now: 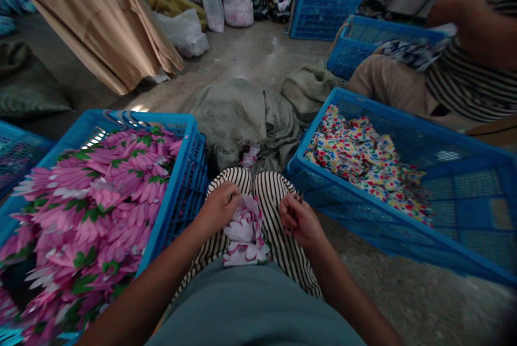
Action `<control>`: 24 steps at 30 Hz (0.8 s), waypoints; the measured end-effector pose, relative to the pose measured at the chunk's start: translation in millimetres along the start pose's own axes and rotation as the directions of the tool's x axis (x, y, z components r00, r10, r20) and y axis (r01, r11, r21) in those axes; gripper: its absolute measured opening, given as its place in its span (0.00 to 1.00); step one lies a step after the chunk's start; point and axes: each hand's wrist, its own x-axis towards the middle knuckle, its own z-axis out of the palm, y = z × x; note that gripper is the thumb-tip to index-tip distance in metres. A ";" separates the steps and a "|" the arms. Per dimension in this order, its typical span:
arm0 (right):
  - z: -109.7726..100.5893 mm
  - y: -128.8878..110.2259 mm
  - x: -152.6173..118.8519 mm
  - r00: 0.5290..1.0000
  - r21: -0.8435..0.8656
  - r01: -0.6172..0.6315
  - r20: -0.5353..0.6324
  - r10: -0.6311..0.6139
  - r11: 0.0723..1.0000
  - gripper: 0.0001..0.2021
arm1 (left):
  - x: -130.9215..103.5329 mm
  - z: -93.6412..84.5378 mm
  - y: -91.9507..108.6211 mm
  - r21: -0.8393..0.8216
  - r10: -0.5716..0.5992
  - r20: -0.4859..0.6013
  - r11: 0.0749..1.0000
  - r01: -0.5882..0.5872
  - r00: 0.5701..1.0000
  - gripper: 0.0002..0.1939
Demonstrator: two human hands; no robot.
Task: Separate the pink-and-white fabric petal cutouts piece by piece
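Observation:
On my lap, over striped trousers, lies a pink and white petal-shaped fabric piece (245,230) with a bit of green at its edge. My left hand (223,205) is closed at its upper left side, its fingers curled on the fabric's edge. To the right, apart from the fabric, my right hand (298,219) is raised with bent, pinched fingers. Something small and dark shows between those fingers, too blurred to name.
A blue crate (188,147) of pink petal pieces stands left; another blue crate (452,136) with colourful patterned fabric (363,157) stands right. Grey sacking (238,112) lies ahead. A person in a striped top (472,85) sits at the right; another person sits far back.

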 end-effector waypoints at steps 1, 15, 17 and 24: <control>1.7 0.7 -0.4 1.000 -0.063 0.026 -0.004 -0.026 0.998 0.11 | -0.5 -4.9 4.5 -0.027 -0.018 -0.004 0.999 0.018 1.000 0.08; 33.4 -4.4 -7.2 0.984 -0.362 0.167 0.125 -0.130 0.917 0.07 | -9.1 -7.0 39.5 -0.746 -0.149 0.384 0.532 0.401 0.911 0.16; 32.3 -4.6 -7.4 0.978 -0.330 0.191 0.148 -0.149 0.924 0.10 | -10.9 -8.2 40.6 -0.789 -0.141 0.393 0.455 0.412 0.909 0.16; 37.8 -1.6 -10.0 0.987 -0.332 0.042 0.162 0.013 0.942 0.12 | -13.2 -6.7 37.9 -0.724 -0.232 0.415 0.502 0.474 0.880 0.12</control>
